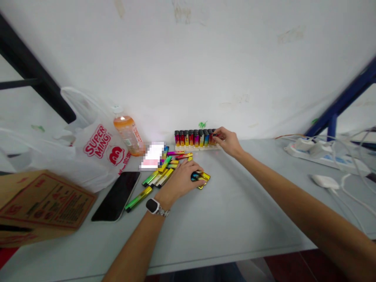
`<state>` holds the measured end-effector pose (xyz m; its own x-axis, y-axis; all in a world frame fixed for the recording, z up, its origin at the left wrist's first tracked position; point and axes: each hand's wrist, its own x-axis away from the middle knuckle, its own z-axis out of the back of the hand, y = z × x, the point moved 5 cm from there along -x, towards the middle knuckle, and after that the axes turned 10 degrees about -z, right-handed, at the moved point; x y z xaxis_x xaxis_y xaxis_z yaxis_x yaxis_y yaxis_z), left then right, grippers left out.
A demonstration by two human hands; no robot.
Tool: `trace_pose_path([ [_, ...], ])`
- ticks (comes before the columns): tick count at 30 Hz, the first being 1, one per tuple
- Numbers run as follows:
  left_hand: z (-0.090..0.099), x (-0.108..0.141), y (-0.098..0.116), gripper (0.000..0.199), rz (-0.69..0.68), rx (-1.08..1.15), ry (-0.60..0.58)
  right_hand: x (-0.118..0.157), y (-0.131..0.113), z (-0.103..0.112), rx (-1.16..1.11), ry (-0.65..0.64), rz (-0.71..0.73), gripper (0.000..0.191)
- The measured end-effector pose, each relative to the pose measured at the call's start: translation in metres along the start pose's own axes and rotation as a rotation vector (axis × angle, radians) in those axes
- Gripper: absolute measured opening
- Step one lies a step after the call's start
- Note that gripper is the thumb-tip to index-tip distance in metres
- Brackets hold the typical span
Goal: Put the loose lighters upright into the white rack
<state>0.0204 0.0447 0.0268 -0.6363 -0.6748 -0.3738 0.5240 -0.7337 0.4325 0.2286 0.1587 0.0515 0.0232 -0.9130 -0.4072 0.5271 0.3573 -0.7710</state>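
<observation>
Colourful lighters (196, 140) stand upright in rows in a pale rack (188, 149) against the wall. At the rack's right end, my right hand (228, 141) pinches a dark-topped lighter (215, 135); fingers cover most of it. Nearer to me, my left hand (187, 178) is curled over gold lighters (206, 179) low over the table, one with a dark blue end showing by the fingers. How many it holds is hidden. A loose pile of green, yellow and pink lighters (164, 177) lies left of that hand, partly behind it.
Left of the pile are a black phone (117, 197), an orange drink bottle (127, 131), a white plastic bag (96, 156) and a cardboard box (49, 207). A blurred white card (152, 156) touches the pile. On the right lie a power strip (326, 154), a charger (324, 181) and cables.
</observation>
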Motion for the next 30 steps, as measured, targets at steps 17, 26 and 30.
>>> trace_pose_path([
  [17,-0.005,0.0,-0.012,0.027,0.082,-0.123,0.096,-0.006,-0.001,-0.006,0.319,0.076,0.115,0.024],
  [26,-0.003,0.008,-0.014,0.043,0.12,-0.033,0.117,0.036,-0.012,-0.012,0.41,0.039,0.059,0.055],
  [30,-0.009,0.008,-0.018,0.051,0.102,0.048,0.127,0.07,-0.031,-0.03,0.334,-0.153,0.052,0.028],
])
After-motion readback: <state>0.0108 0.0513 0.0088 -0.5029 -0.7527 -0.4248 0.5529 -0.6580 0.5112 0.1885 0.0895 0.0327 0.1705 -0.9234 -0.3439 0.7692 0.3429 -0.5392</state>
